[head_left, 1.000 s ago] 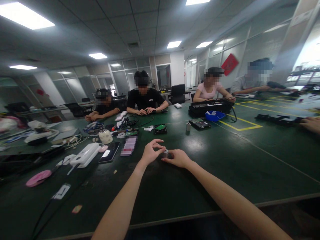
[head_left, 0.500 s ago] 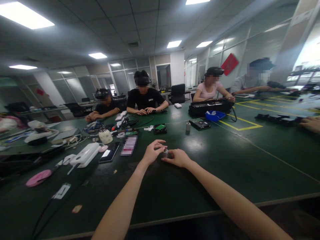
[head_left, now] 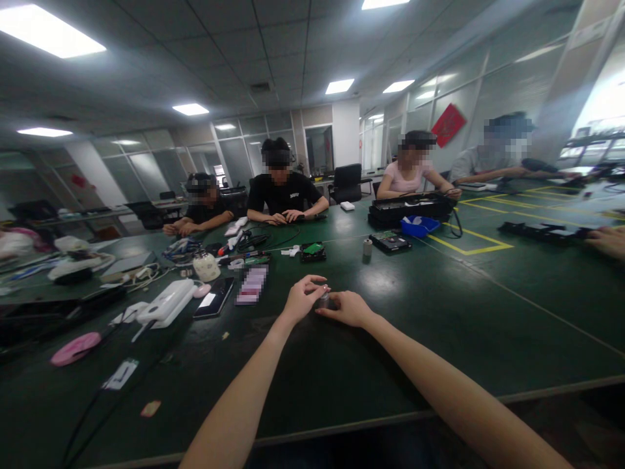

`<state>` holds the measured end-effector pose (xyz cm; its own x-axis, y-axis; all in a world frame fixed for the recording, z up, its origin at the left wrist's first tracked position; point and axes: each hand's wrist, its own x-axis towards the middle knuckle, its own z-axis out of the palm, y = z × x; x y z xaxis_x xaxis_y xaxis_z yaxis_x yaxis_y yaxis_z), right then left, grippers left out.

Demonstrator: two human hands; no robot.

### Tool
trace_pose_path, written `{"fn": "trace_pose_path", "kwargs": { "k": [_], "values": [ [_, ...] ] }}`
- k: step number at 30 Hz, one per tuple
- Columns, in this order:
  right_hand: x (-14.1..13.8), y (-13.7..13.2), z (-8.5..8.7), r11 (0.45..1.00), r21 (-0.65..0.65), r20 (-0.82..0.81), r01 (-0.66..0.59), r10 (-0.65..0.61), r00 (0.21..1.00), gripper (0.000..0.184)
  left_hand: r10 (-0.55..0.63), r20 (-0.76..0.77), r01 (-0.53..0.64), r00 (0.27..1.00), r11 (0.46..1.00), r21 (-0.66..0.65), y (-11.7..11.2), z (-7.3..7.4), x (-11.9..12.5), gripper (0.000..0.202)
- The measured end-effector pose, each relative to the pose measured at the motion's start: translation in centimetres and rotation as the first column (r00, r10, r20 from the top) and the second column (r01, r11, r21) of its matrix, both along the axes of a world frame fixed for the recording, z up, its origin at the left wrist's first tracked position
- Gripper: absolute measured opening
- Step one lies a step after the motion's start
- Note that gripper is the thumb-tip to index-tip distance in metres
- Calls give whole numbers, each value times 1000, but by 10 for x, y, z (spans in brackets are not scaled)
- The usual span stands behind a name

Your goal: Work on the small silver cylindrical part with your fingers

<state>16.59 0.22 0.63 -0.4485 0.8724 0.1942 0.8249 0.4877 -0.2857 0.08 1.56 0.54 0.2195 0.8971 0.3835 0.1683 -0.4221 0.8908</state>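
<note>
Head view shows the left hand [head_left: 301, 300] and right hand [head_left: 347, 308] pinching 1 small silvery metal cylinder [head_left: 323, 298] together, low over the dark green table [head_left: 415, 312]. It looks light, rigid and slick; gripping its round sides seems safest.

a green table [head_left: 439, 312] carries a black phone [head_left: 213, 297] at nine o'clock, a white box [head_left: 165, 302] beside it, a pink disc [head_left: 75, 348] further left, a blue tray [head_left: 420, 226] at one o'clock and a small can [head_left: 367, 247] at twelve. four people sit along the far side.
</note>
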Motion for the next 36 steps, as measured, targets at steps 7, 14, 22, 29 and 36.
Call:
{"fn": "trace_pose_path", "kwargs": {
  "k": [7,14,22,29,36],
  "values": [
    [-1,1,-1,1000,26,-8,5,-5,1000,53,202,-207,-151,957,960,237,-9,7,-1,27],
    [0,0,0,1000,12,-20,-5,5,1000,56,243,-190,-197,951,952,236,-4,5,-5,33],
    [0,-1,0,1000,-9,-13,15,-16,1000,54,194,-161,-178,968,978,107,-6,15,-14,44],
    [0,1,-2,1000,12,-21,0,1,1000,53,87,-130,-80,988,995,54,-4,14,-16,37],
    [1,0,0,1000,-3,-27,-4,4,1000,53,45,-121,-41,992,999,31,-7,12,-8,33]
  ]
}}
